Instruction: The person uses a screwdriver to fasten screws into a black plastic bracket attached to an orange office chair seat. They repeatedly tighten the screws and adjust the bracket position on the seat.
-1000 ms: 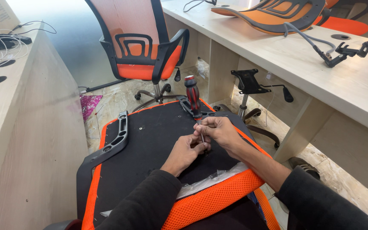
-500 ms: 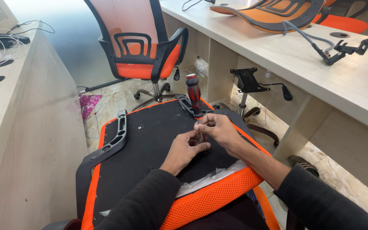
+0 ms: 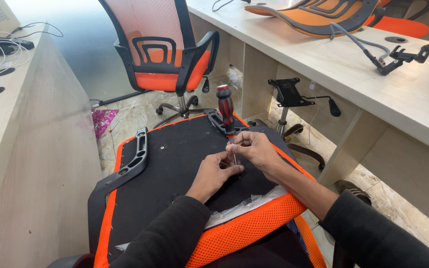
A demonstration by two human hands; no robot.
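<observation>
Leftmost, a pale wooden desk (image 3: pixel 11 149); then a black plastic armrest (image 3: pixel 132 161) bolted along the upturned seat base (image 3: pixel 175 164), matte black board edged in orange mesh. At the middle, left hand (image 3: pixel 213 174) pressed flat beside the shaft, seemingly to steady the tip. Right hand (image 3: pixel 255 149) pinched round the thin steel shaft of the screwdriver (image 3: pixel 226 110), held upright, ribbed red-and-black handle topmost, likely over a screw. Rightward, a black metal tilt mechanism (image 3: pixel 288 94).
</observation>
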